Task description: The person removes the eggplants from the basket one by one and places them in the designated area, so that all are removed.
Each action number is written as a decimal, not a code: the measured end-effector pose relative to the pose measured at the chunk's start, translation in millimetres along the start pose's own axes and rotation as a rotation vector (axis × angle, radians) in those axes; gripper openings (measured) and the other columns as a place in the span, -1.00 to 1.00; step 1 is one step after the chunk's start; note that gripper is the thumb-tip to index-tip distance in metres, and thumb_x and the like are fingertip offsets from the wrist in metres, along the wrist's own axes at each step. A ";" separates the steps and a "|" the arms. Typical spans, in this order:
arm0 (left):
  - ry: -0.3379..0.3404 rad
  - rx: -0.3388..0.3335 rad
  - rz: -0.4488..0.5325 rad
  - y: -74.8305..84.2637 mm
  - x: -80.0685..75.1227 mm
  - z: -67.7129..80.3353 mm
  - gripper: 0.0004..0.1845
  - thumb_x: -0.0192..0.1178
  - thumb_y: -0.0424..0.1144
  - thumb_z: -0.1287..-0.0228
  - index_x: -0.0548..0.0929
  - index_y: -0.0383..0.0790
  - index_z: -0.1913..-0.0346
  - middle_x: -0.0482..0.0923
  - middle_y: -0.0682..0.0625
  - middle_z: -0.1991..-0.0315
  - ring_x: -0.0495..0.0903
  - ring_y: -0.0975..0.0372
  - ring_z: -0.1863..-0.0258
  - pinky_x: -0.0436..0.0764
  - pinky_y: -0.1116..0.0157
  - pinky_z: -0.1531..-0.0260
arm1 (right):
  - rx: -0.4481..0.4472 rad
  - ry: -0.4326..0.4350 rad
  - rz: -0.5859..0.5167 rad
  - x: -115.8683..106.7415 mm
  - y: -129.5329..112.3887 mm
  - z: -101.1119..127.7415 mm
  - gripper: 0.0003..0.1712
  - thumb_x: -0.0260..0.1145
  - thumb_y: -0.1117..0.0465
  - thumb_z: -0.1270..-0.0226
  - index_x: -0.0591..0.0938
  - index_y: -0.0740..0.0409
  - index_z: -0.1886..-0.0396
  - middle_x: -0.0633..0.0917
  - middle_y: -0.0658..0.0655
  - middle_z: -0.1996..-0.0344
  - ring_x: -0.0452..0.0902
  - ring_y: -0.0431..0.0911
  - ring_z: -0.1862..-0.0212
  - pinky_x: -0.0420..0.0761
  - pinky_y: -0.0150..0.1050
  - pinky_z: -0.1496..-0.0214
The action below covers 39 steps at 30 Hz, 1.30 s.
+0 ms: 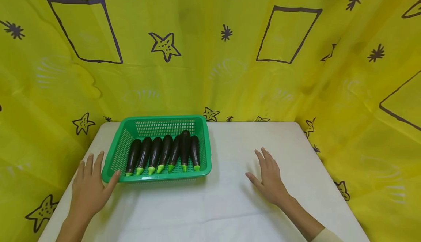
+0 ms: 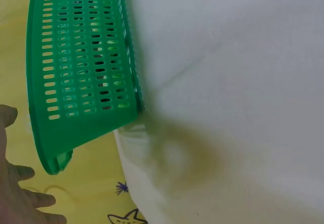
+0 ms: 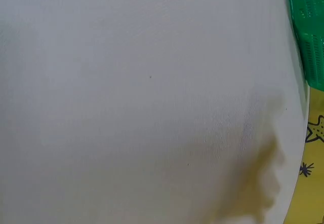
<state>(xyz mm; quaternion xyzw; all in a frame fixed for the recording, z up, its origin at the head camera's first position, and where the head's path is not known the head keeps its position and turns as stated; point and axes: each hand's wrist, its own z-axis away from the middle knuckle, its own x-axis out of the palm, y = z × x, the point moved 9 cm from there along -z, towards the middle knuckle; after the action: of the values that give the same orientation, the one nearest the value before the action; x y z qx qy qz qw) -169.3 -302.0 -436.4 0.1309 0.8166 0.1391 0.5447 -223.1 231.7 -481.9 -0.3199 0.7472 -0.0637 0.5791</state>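
A green plastic basket with slotted walls stands on the left half of the table. Inside it several dark eggplants lie side by side, their bright green stem ends toward the front. One eggplant sits a bit farther back than its neighbours. My left hand hovers by the basket's front left corner, fingers spread and holding nothing. In the left wrist view its fingers appear apart from the basket wall. Over the table to the right of the basket, my right hand holds nothing, its fingers extended.
A white cloth-like cover lies over the table. Yellow curtains with dark stars and frame shapes hang behind and on both sides, close to the table edges. A shadow falls on the table in the right wrist view.
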 end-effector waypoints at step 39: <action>-0.101 -0.282 0.454 -26.6 26.1 -22.8 -0.33 0.00 -0.23 -0.66 0.06 -0.53 -0.59 0.21 -0.62 -0.42 0.32 -0.50 -0.29 0.38 -0.41 -0.17 | -0.214 0.027 -0.224 37.0 -80.1 -51.7 -0.32 0.35 0.16 -0.50 0.37 0.20 -0.52 0.42 0.23 -0.45 0.29 0.14 -0.47 0.38 0.19 -0.40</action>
<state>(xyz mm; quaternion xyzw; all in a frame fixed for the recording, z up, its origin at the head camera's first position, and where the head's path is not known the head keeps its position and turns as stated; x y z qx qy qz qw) -201.8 -319.0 -460.1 0.2403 0.7107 0.3636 0.5523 -242.2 134.0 -458.5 -0.4602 0.7171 -0.0522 0.5208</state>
